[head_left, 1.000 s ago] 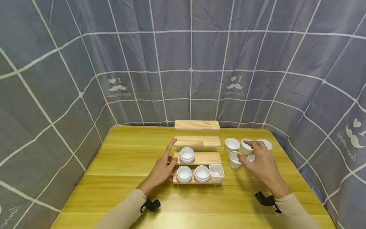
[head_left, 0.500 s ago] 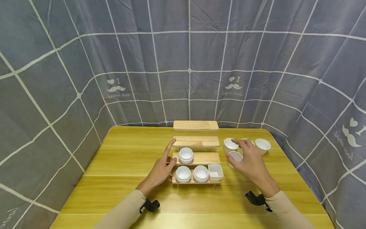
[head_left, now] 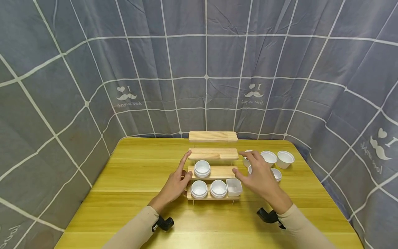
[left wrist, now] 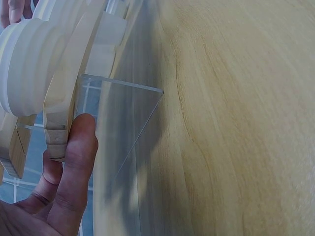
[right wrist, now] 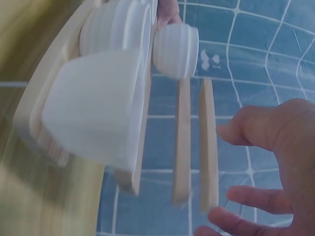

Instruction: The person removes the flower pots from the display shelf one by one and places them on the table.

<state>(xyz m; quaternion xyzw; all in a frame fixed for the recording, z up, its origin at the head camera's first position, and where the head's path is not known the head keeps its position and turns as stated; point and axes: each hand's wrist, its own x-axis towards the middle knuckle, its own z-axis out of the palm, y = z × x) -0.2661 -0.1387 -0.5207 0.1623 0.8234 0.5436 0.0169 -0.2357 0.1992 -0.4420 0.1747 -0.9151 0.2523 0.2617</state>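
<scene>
A tiered wooden stand (head_left: 224, 170) on clear acrylic supports stands mid-table. My left hand (head_left: 175, 185) grips its left end, index finger stretched up to the third tier. In the left wrist view, fingers (left wrist: 81, 152) curl against the end of a wooden board. Two round white ramekins (head_left: 199, 189) and a square white cup (head_left: 234, 187) line the lowest tier. Another round ramekin (head_left: 202, 168) is at the left of the second tier. By that tier's right end, my right hand (head_left: 262, 181) hovers with fingers and thumb spread; nothing is between them in the right wrist view.
Several white cups (head_left: 285, 159) stand on the yellow wooden table (head_left: 149, 162) to the right, some partly covered by my right hand. Behind the table hangs a grey curtain (head_left: 186, 90) with white grid lines. The upper two tiers (head_left: 213, 136) bear nothing.
My right hand has moved left from above the loose white cups to the right side of the stand, uncovering a small cup. My left hand keeps its grip on the stand.
</scene>
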